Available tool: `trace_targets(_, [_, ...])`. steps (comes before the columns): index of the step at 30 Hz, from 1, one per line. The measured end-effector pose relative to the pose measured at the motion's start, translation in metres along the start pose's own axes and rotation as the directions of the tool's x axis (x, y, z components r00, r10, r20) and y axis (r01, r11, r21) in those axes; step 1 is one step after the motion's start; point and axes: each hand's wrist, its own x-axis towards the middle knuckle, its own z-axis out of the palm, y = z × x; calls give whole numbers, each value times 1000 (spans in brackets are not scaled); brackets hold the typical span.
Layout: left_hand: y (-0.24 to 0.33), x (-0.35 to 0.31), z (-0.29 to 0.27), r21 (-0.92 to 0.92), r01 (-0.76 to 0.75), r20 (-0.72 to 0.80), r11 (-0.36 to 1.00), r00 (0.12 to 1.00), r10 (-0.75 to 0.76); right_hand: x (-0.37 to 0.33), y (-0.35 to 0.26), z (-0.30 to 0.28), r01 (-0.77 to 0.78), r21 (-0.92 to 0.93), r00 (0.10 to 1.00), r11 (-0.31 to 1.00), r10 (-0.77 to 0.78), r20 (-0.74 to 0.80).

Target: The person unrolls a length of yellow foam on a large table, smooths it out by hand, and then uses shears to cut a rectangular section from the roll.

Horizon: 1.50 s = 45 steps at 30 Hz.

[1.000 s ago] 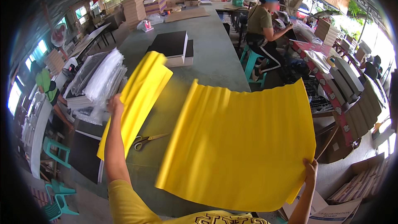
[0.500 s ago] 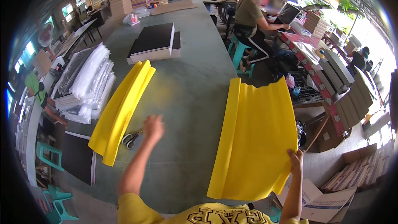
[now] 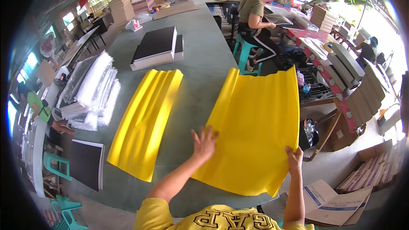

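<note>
A large yellow sheet, pliable and slightly wavy, lies across the right part of the table and reaches its right edge. My left hand rests with fingers spread on the sheet's left edge. At the sheet's lower right edge, my right hand pinches it between thumb and fingers. To the left, a narrower yellow sheet lies with lengthwise ripples. The scissors seen earlier are not visible now.
Black-covered boards are stacked farther up the green table. Plastic-wrapped packs and more black boards line the left edge. A co-worker sits on a teal stool at the right. An opened carton is at lower right.
My left hand has moved right from beside the narrow sheet onto the large sheet's edge. The narrow sheet has spread flatter and shifted right. The large sheet's left edge has opened out.
</note>
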Motion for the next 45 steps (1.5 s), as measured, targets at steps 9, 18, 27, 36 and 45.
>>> trace_targets(9, [30, 1, -18, -270, -243, -353, 932, 925, 138, -5, 14, 36, -124, 74, 991, 989, 120, 67])
trace_targets(18, [-63, 27, 15, 176, 220, -71, 959, 975, -211, 4, 9, -13, -31, -122, 998, 992, 37, 46])
trace_targets(27, [-146, 7, 47, 393, 161, -82, 906, 987, -140, 10, 22, -17, -167, -47, 985, 985, 168, 32])
trace_targets(36, [-154, 13, 20, 87, 422, -48, 903, 907, -419, 23, 24, -33, -120, 14, 993, 993, 120, 1])
trace_targets(45, [-208, -16, -79, -237, 301, -420, 924, 826, -377, 58, 32, 2, -203, 174, 964, 963, 166, 208])
